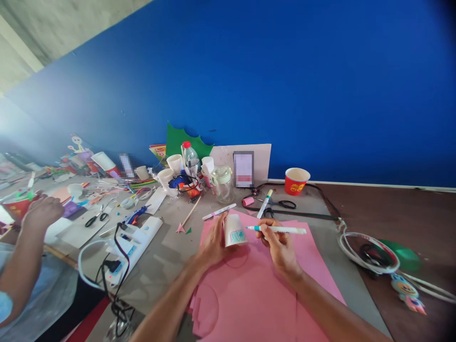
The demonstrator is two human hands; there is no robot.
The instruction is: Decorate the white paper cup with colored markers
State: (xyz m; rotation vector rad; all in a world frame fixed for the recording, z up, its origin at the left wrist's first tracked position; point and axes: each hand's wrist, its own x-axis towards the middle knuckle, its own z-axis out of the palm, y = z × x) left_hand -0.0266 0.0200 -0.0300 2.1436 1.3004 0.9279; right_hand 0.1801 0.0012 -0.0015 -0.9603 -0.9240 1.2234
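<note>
My left hand (214,241) is closed around a white paper cup (233,225), which is tipped a little and bears a teal patterned patch on its side. Between the fingers of my right hand (278,244) is a white marker (285,230), its teal tip pointing left toward the cup with a small gap between them. Both hands are over stacked pink paper sheets (263,294) marked with round outlines. A capped marker (219,212) lies just behind the cup, and another marker (264,204) with a yellow-green cap lies farther right.
To the left are a white power strip (137,249) with black cables and a blue glue gun (135,215). A glass jar (223,183), a bottle (189,154) and cups stand behind. A red paper bowl (297,181) is back right. Another person's hand (44,209) is far left.
</note>
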